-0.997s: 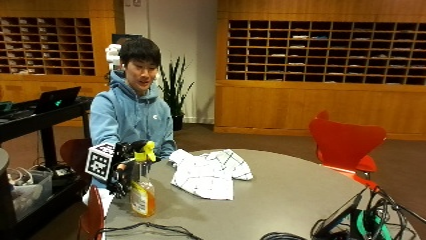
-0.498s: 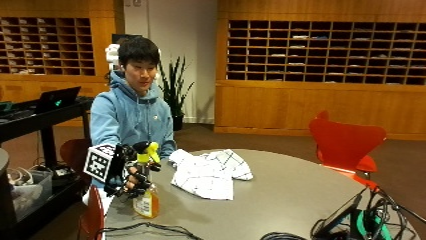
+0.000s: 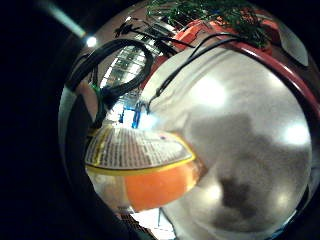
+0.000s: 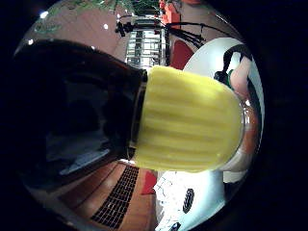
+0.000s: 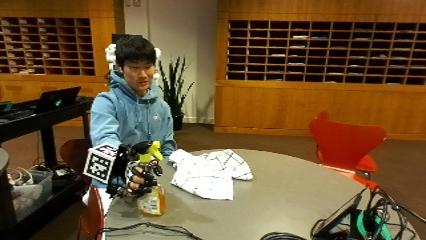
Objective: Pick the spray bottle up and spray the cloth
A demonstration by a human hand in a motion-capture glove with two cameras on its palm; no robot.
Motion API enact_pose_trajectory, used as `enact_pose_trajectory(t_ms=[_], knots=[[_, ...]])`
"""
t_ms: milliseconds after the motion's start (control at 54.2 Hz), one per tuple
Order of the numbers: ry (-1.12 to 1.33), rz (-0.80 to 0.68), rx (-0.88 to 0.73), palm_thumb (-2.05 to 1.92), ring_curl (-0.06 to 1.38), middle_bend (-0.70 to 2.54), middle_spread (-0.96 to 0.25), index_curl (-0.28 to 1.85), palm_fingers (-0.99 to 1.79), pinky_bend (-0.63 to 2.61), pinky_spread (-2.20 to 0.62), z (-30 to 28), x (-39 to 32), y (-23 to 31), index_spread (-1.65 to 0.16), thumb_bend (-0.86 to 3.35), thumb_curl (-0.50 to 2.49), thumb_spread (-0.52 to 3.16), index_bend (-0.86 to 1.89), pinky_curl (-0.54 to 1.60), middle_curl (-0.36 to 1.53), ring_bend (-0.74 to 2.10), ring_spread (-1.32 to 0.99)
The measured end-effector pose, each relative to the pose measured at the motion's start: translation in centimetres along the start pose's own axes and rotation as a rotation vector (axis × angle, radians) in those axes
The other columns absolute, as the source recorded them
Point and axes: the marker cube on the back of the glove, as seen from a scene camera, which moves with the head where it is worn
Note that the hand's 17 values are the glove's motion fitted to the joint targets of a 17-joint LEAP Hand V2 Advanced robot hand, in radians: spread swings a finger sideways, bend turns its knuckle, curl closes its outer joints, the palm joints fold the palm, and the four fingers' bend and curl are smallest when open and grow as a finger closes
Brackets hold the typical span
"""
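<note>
Change: against the earlier outside views, the clear plastic spray bottle with orange liquid and yellow trigger head [image 5: 152, 192] stands slightly higher; whether its base has cleared the round grey table [image 5: 279, 200] is hard to tell.
Meaning: pick-up appears under way; spraying not yet begun.
Grip: black-gloved right hand [image 5: 138, 172], fingers curled round the bottle's neck just below the yellow head.
Bottle location: at the table's near-left edge, in front of the person.
Bottle make: smooth transparent body, printed white label with yellow border [image 3: 132, 150], ribbed yellow collar [image 4: 190, 122].
Cloth: white checked cloth [image 5: 208, 172], soft and crumpled, lying on the table near the bottle, apart from it.
</note>
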Motion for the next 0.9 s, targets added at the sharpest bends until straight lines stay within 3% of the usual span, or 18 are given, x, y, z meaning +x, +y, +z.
enact_pose_trajectory(t_ms=[240, 461, 591, 904], knots=[[0.024, -0.052, -0.076, 1.01, 0.40, 0.38, -0.19, 0.41, 1.24, 0.40, -0.29, -0.3, -1.8, 0.3, -0.24, -0.03, 0.60, 0.48, 0.17, 0.40, 0.47, 0.42, -0.20], [0.182, -0.382, -0.373, 1.00, 0.41, 0.40, -0.19, 0.43, 1.25, 0.39, -0.30, -0.5, -5.8, 1.1, -0.23, -0.04, 0.63, 0.44, 0.18, 0.40, 0.48, 0.41, -0.20], [0.403, -0.395, -0.567, 1.00, 0.42, 0.40, -0.19, 0.44, 1.26, 0.39, -0.30, 0.0, -9.8, 2.7, -0.23, -0.04, 0.64, 0.42, 0.18, 0.40, 0.48, 0.41, -0.20], [0.977, -0.738, -0.924, 0.98, 0.43, 0.40, -0.20, 0.45, 1.26, 0.39, -0.31, 1.4, -16.9, 7.8, -0.24, -0.04, 0.66, 0.41, 0.18, 0.40, 0.48, 0.41, -0.22]])
